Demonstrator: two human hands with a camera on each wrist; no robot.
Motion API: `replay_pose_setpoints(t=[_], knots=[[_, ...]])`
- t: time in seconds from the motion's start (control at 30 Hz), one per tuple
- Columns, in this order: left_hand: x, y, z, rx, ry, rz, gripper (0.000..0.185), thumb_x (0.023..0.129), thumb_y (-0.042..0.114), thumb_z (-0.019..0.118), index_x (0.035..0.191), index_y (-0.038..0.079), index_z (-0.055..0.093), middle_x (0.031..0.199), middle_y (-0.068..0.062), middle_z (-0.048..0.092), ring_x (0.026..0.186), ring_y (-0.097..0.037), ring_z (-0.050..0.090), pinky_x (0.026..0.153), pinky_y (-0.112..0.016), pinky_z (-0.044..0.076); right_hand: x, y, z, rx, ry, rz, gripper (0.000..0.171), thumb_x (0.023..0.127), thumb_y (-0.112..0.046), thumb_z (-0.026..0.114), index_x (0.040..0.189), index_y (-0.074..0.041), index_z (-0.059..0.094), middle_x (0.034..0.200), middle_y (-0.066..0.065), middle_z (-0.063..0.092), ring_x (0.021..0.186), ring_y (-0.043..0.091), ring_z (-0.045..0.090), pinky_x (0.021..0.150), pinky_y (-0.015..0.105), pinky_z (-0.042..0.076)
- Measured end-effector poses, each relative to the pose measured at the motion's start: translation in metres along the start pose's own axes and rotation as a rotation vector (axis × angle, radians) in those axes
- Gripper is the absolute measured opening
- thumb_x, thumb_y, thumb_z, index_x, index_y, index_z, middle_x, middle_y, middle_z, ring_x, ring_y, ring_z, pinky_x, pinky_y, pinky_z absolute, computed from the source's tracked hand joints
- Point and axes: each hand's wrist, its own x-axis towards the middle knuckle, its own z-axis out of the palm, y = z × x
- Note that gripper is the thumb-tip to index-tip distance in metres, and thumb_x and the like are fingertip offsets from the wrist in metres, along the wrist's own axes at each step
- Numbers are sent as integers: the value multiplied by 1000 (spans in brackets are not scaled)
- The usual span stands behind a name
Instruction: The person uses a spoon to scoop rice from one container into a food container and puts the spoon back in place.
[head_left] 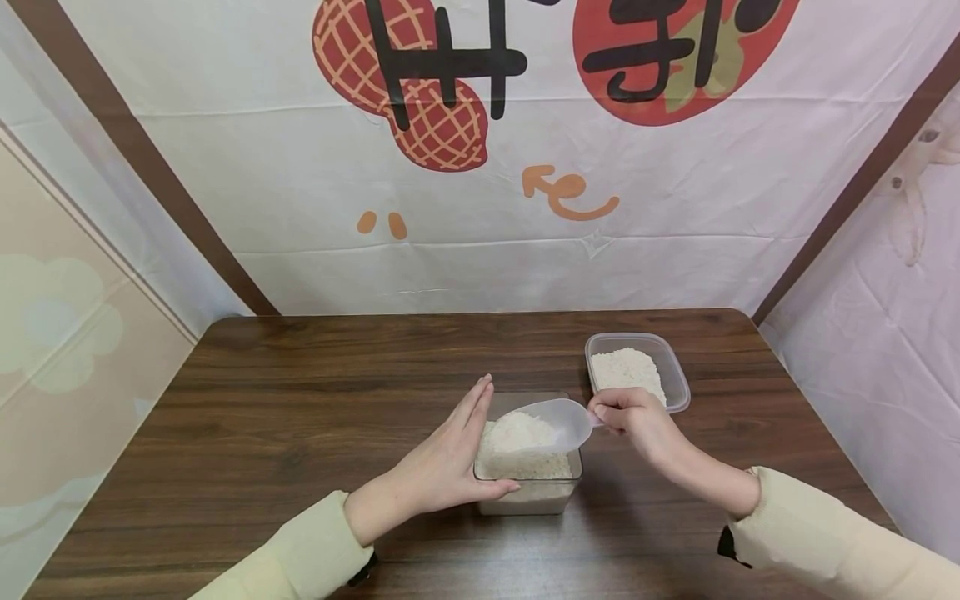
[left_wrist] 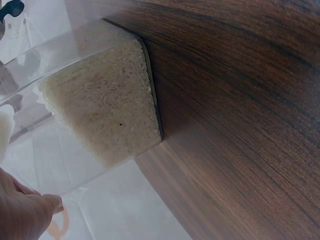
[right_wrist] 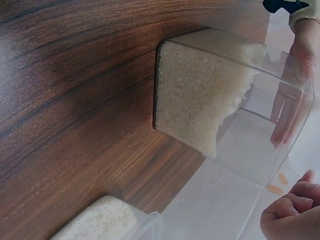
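Observation:
A clear square container (head_left: 529, 502) partly filled with white rice (head_left: 525, 462) stands on the brown wooden table (head_left: 300, 417). My left hand (head_left: 467, 435) presses flat against its left wall with straight fingers, thumb along the front rim. My right hand (head_left: 627, 417) grips the handle of a translucent scoop (head_left: 551, 423) heaped with rice, held over the container's opening. In the left wrist view the container (left_wrist: 55, 165) shows beside my left hand (left_wrist: 22, 212). In the right wrist view the container (right_wrist: 260, 150) lies ahead of my curled right hand (right_wrist: 290, 217).
A smaller clear tub (head_left: 678, 392) holding rice sits at the back right, just beyond my right hand; its rim (right_wrist: 145, 225) shows in the right wrist view. A printed white cloth backdrop (head_left: 480, 208) closes the table's far and side edges.

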Motion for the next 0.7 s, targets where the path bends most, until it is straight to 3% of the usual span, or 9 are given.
replay_pose_setpoints(t=[0.7], knots=[[1,0,-1,7,0,10,109,74,56,65,142,-10,10,150,-20,9,138,-25,12,106,-38,27,-5,2,-22,62,46,-60,18,85,4,44,68,4,52,56,-2,34,54,9,33,49,26,27]])
